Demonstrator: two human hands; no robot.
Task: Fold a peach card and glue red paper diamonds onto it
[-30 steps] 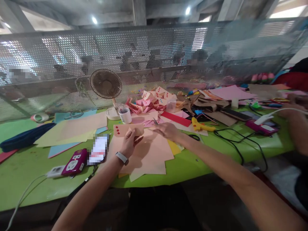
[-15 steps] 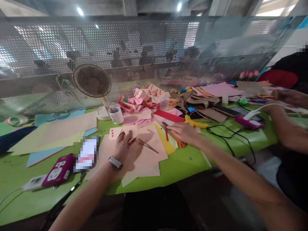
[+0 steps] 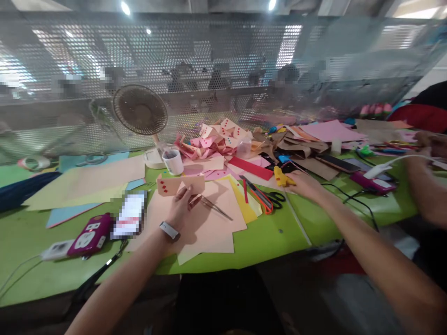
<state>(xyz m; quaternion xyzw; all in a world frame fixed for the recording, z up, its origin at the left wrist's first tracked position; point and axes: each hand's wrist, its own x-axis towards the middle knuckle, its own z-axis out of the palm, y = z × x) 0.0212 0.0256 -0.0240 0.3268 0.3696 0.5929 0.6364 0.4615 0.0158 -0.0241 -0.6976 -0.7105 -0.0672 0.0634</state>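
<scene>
My left hand (image 3: 179,204) is closed on a folded pale pink paper piece (image 3: 167,185) with red diamond shapes, standing up over the sheets. Metal tweezers (image 3: 217,209) extend from beside its fingers; whether the hand grips them too I cannot tell. My right hand (image 3: 305,184) is closed around the yellow glue gun (image 3: 282,177), its fingers partly hidden. Left of the gun lie black-handled scissors (image 3: 277,200), an orange-edged cutter (image 3: 262,199) and a red paper strip (image 3: 245,190). Flat pale pink sheets (image 3: 209,239) lie under my left hand.
Behind are a white cup (image 3: 172,162), a fan (image 3: 141,110) and a heap of folded paper pieces (image 3: 223,137). At left lie a phone (image 3: 129,216) and a purple device (image 3: 90,235). Black cable (image 3: 363,204) runs at right, near another person's arm (image 3: 424,186).
My right hand has moved right from beside the red strip and cutter to the glue gun and taken hold of it. The scissors' handles now show. My left hand keeps the paper piece.
</scene>
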